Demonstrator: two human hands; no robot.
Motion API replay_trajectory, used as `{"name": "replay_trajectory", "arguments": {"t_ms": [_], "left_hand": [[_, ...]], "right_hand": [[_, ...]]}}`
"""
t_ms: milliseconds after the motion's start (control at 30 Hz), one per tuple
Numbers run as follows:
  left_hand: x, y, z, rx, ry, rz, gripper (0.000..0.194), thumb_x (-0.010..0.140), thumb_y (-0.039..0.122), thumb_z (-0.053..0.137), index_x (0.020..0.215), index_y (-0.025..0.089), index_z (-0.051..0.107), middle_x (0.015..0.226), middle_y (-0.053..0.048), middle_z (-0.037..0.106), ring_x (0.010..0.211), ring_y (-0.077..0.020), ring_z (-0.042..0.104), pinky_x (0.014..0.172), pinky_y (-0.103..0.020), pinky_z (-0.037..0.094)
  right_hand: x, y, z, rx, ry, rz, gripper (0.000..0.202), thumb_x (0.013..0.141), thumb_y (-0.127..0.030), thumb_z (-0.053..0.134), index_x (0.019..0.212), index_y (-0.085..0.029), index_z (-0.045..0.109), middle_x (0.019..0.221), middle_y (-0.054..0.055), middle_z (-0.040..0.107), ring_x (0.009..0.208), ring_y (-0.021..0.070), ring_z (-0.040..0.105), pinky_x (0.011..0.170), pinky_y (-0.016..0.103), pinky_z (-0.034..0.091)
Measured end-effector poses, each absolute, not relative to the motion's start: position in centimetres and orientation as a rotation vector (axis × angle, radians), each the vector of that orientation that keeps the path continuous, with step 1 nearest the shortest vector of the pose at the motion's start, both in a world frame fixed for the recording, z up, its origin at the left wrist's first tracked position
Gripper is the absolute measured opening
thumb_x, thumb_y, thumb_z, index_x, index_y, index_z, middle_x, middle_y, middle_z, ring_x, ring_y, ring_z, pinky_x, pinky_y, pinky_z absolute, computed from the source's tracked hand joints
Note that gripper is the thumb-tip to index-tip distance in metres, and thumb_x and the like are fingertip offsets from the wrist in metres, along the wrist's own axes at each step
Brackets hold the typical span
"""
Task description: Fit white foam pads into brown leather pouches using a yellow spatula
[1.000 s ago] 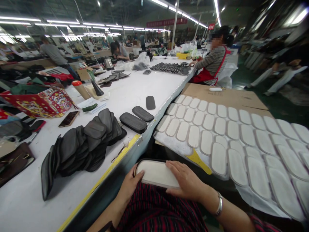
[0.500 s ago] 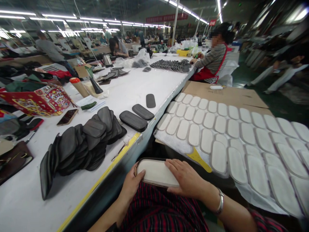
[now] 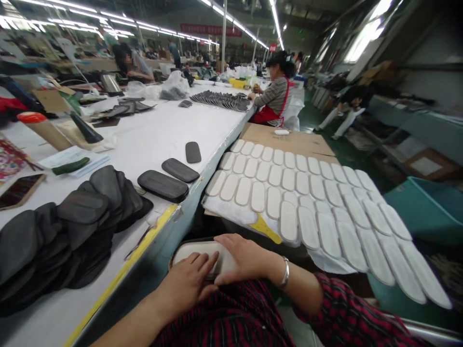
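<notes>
the white table [image 3: 152, 140] spreads leftward, with rows of pale pads [image 3: 288, 220] to its right and a heap of dark pads [image 3: 83, 207] on it. nearest, the right hand [image 3: 243, 260] clamps one end of the pale-faced pad [image 3: 182, 251]; the left hand [image 3: 186, 280] rests outstretched on its face. likely smoothing, calling for even pressure.
</notes>
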State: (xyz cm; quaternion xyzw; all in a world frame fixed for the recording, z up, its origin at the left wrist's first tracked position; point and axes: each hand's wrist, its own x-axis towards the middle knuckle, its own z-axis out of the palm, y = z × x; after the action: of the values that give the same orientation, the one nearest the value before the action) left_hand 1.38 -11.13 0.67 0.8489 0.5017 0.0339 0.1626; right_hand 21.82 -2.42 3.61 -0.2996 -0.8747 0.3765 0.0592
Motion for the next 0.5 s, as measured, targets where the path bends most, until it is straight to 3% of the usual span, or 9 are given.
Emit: {"name": "replay_trajectory", "arguments": {"t_ms": [100,233,367,500], "left_hand": [[3.0,-11.0,0.9,2.431,1.433,-0.074,0.083,0.068,0.061,0.058,0.138,0.029,0.027,0.117,-0.013,0.054,0.103,-0.0308,0.048,0.085,-0.045,0.044],[4.7,-10.8,0.4,2.448,1.539,-0.206,0.083,0.063,0.053,0.067,0.136,0.036,0.031,0.111,-0.013,0.053,0.098,-0.0340,0.047,0.078,-0.047,0.044],[5.1,-10.4,0.3,2.398,1.567,-0.208,0.080,0.064,0.048,0.069,0.135,0.039,0.031,0.108,-0.011,0.053,0.098,-0.0327,0.046,0.074,-0.044,0.045],[5.1,-10.1,0.7,2.356,1.558,-0.268,0.079,0.063,0.043,0.071,0.133,0.039,0.034,0.110,-0.011,0.052,0.098,-0.0327,0.046,0.072,-0.043,0.046]], "right_hand": [[23.3,-2.0,3.5,-1.029,-2.056,1.598,0.067,0.080,-0.057,0.049,0.134,-0.021,0.033,0.138,0.012,0.034,0.122,0.0242,0.039,0.099,0.041,0.035],[25.2,-2.8,2.4,-1.122,-1.406,1.955,0.058,0.082,-0.056,0.047,0.131,-0.027,0.035,0.131,0.011,0.043,0.123,0.0252,0.038,0.088,0.043,0.044],[26.4,-4.2,2.1,-1.073,-1.111,1.949,0.052,0.081,-0.055,0.051,0.126,-0.030,0.042,0.142,0.007,0.026,0.130,0.0266,0.026,0.083,0.043,0.049],[27.7,-4.9,2.7,-1.115,-1.021,1.891,0.044,0.083,-0.051,0.051,0.121,-0.029,0.046,0.142,0.007,0.026,0.128,0.0273,0.029,0.081,0.043,0.051]]}}
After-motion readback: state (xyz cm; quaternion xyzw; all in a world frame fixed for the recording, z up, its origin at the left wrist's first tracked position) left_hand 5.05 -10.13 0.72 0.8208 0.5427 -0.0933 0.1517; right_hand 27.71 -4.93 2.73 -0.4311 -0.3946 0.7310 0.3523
